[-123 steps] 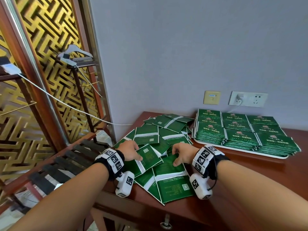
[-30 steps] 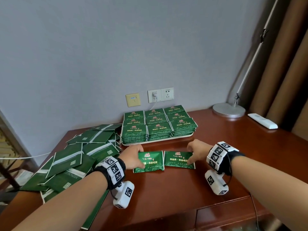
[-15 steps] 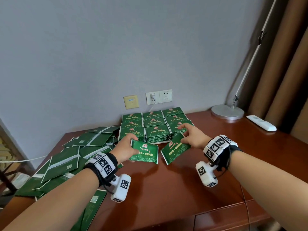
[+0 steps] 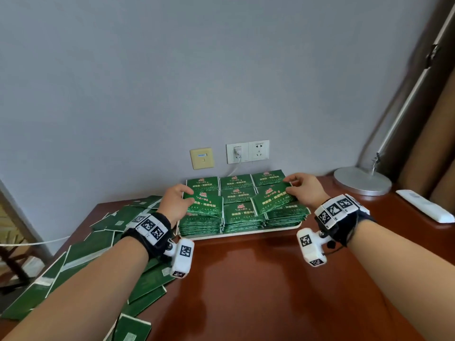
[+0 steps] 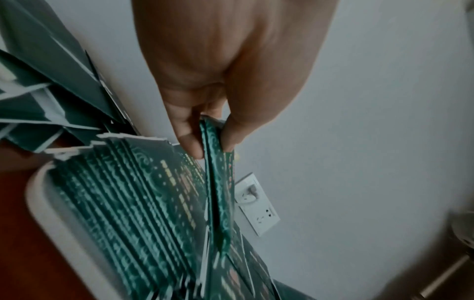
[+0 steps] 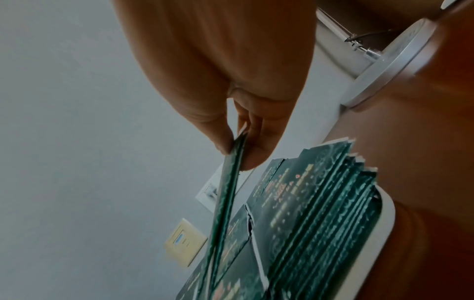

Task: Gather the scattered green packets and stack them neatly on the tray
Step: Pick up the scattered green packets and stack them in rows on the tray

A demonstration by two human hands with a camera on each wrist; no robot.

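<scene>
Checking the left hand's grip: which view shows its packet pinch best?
Left wrist: the left hand pinches the packet edge-on between thumb and fingers. Head view shows its face. Right wrist view doesn't show it.

the packets stacked on the tray [image 4: 240,232] are deep green with a red crest, gold lettering and pale scrollwork along the lower edge [image 4: 242,212]. the tray rim is white. the scattered packets [image 4: 81,252] show plain dark green backs crossed by a white strip. the tabletop [image 4: 246,286] is glossy reddish brown. the wristbands [image 4: 151,227] are black, carrying white blocks with black square codes. the wall is pale grey-blue, one wall plate [image 4: 202,158] cream, the sockets white.
</scene>
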